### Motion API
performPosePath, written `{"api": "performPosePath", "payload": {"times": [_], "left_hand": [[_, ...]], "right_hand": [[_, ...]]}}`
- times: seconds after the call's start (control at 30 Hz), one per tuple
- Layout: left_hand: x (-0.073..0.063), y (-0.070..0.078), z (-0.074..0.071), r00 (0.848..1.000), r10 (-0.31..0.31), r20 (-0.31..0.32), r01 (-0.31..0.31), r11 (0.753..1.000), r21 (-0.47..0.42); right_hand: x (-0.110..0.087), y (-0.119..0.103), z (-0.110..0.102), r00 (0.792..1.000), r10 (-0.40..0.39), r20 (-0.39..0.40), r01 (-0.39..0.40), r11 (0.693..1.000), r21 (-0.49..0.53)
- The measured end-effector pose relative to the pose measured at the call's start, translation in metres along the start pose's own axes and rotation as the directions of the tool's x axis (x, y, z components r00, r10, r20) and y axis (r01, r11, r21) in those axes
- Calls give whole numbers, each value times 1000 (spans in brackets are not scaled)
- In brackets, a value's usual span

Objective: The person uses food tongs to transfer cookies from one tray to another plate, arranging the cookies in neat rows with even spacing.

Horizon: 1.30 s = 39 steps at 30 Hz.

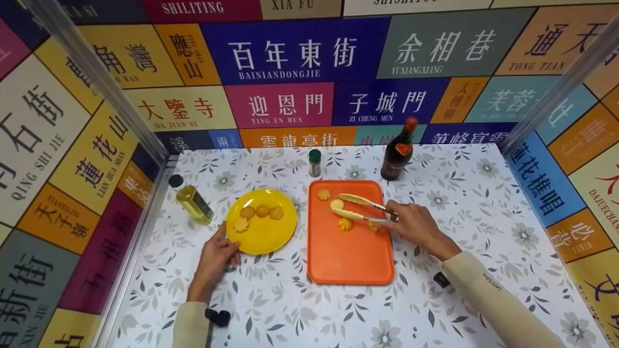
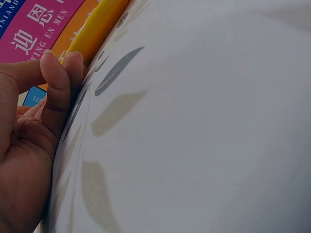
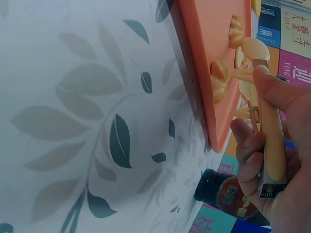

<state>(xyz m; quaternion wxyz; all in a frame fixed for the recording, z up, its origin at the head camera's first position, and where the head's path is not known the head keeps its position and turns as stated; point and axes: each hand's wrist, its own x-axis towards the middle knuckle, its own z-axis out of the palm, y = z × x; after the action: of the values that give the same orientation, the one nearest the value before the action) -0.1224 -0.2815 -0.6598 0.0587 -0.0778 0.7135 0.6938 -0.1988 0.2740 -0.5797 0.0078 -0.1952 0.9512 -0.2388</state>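
Note:
My right hand (image 1: 413, 224) grips metal tongs (image 1: 372, 219) with pale yellowish tips over an orange tray (image 1: 350, 261). The two tips lie on either side of a round pale cookie (image 1: 337, 205); whether they squeeze it I cannot tell. Other cookies on the tray are a fluted one (image 1: 324, 194) at the far left, a flower-shaped one (image 1: 345, 224), and one partly hidden below the tongs. At the left, my left hand (image 1: 215, 258) holds the near-left rim of a yellow plate (image 1: 263, 244), which bears several cookies (image 1: 262, 211). In the left wrist view, fingertips (image 2: 74, 63) meet the plate's rim.
An oil bottle (image 1: 193, 202) with a black cap stands left of the plate. Behind the tray are a small green-capped shaker (image 1: 315, 164) and a dark red-capped bottle (image 1: 399, 152). Printed panels rise at the back and both sides of the flowered tabletop (image 1: 271, 309).

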Motion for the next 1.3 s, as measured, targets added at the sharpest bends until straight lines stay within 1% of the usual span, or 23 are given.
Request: {"api": "performPosePath", "payload": {"times": [0.13,0.3,0.47,0.57,0.93,1.07,1.17,1.3], "left_hand": [[0,1,0,1000,-1,2,2,1000,-13],[1,3,0,1000,7,6,-7,1000,-2],[0,4,0,1000,-22,0,22,1000,7],[0,5,1,1000,-23,-5,23,1000,5],[2,5,1,1000,-27,-6,27,1000,16],[2,3,1,1000,-20,-5,20,1000,12],[1,1,1,1000,-8,1,8,1000,-9],[0,1,1,1000,4,7,-4,1000,-27]], "right_hand": [[5,1,-4,1000,-12,18,12,1000,-1],[10,2,-8,999,-29,41,29,1000,-1],[15,2,-12,997,-26,76,26,1000,-3],[16,2,-13,996,-22,87,23,1000,-6],[18,1,-14,995,-64,82,66,998,-20],[18,1,-13,995,-68,77,69,997,-18],[18,2,-11,995,-68,74,70,997,-32],[17,2,-9,996,-50,76,52,998,-27]]}}
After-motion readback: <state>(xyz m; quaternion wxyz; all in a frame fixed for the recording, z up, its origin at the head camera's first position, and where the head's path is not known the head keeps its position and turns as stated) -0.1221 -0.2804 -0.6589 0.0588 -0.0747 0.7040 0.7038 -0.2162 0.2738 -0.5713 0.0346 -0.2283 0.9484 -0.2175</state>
